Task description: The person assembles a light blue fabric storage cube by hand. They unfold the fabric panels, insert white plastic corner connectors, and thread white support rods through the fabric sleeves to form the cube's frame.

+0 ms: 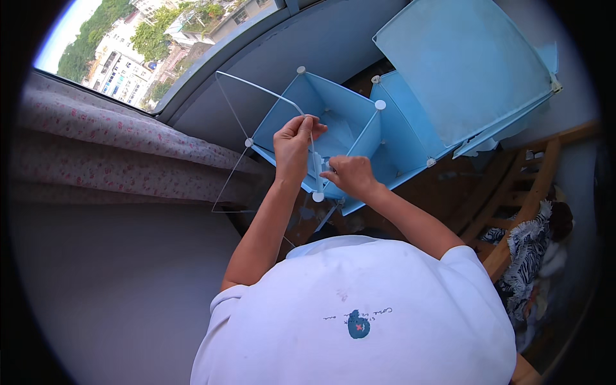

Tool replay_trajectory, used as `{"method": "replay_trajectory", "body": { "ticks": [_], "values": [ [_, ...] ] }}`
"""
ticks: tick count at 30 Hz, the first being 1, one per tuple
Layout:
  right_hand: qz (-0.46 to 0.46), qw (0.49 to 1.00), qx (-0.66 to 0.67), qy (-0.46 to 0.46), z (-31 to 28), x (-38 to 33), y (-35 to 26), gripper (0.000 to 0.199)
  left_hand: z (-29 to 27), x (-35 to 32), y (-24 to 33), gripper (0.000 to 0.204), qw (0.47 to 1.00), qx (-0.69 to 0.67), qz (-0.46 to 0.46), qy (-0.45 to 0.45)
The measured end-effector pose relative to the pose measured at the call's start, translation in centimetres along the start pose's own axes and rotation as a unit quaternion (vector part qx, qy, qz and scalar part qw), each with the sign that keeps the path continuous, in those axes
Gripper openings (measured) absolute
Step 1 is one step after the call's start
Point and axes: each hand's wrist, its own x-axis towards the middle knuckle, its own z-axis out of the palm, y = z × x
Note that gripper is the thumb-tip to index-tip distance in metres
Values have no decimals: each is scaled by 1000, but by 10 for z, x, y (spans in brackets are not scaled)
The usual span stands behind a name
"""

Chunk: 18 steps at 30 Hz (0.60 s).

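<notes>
Left hand [294, 142]: closed around the thin white wire frame [256, 86], fingers curled over its rod at the near top edge of the blue cube.
Right hand [350, 174]: closed, fingertips pinched on a small white piece at the cube's near front edge; what exactly is pinched, too small to tell.
Blue panel cube organiser [333, 109]: on the floor below the window, open top facing up, blue panels joined by round white connectors [380, 104] at the corners.
Wire frame: empty panel outline, tilted, one side at the cube's left edge, far corner out towards the bed.
Loose blue panel [462, 64]: large, leaning over the organiser's right side.
Bed [102, 141]: left of the organiser, floral sheet along its window edge.
Wooden ladder [513, 192]: right, beside a striped cloth [529, 250].
</notes>
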Motion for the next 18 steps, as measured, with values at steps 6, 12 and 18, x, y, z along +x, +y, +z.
{"method": "replay_trajectory", "body": {
  "ticks": [6, 12, 18],
  "values": [
    [-5, 999, -14, 41, -9, 25, -13, 26, -4, 1, -1, 18, 1000, 3, 13, -21],
    [-19, 998, 11, 64, 5, 26, -9, 21, -8, -1, -10, 22, 998, 17, 14, -60],
    [-64, 993, 4, 96, 8, 25, -2, 12, -18, -6, -41, 31, 990, -27, -14, -135]
  ]
}}
